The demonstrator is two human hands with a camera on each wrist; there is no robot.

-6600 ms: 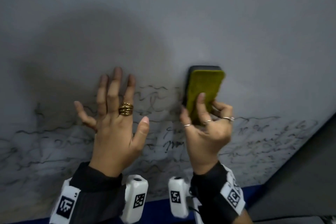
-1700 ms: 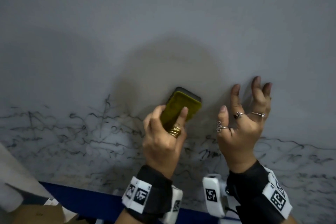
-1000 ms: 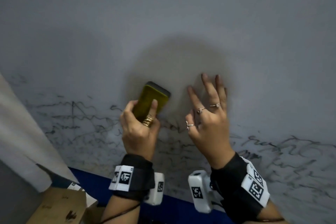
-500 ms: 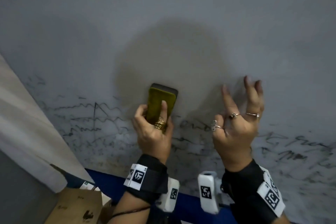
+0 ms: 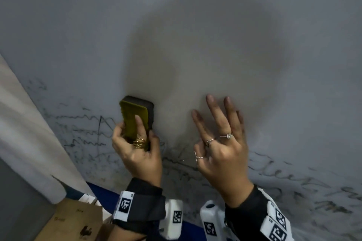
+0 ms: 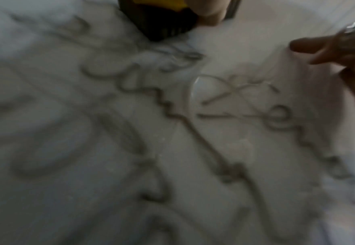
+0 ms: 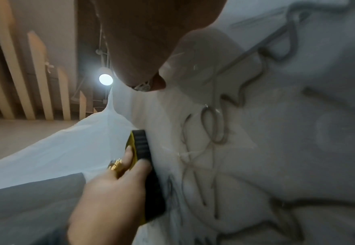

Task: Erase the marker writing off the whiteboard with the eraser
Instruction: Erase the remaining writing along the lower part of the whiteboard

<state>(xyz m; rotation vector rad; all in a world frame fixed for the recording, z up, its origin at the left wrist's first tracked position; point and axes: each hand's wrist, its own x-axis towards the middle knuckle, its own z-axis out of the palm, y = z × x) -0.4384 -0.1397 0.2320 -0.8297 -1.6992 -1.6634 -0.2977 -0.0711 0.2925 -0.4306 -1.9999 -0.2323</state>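
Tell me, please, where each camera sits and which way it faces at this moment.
Head: worn on the head, facing the whiteboard; both hands show, left hand gripping the eraser, right hand spread.
Left wrist: looks along the board at blurred writing; eraser at top, right fingers at the edge.
Right wrist: looks sideways along the board; own palm on top, left hand below.
All three share the eraser.

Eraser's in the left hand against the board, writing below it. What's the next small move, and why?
Probably drag the eraser down and left through the marker writing. The left hand grips it with its dark pad against the whiteboard at the upper edge of the scribbles; above it the board looks clean, while lines remain below and to both sides. The right hand rests open beside it.
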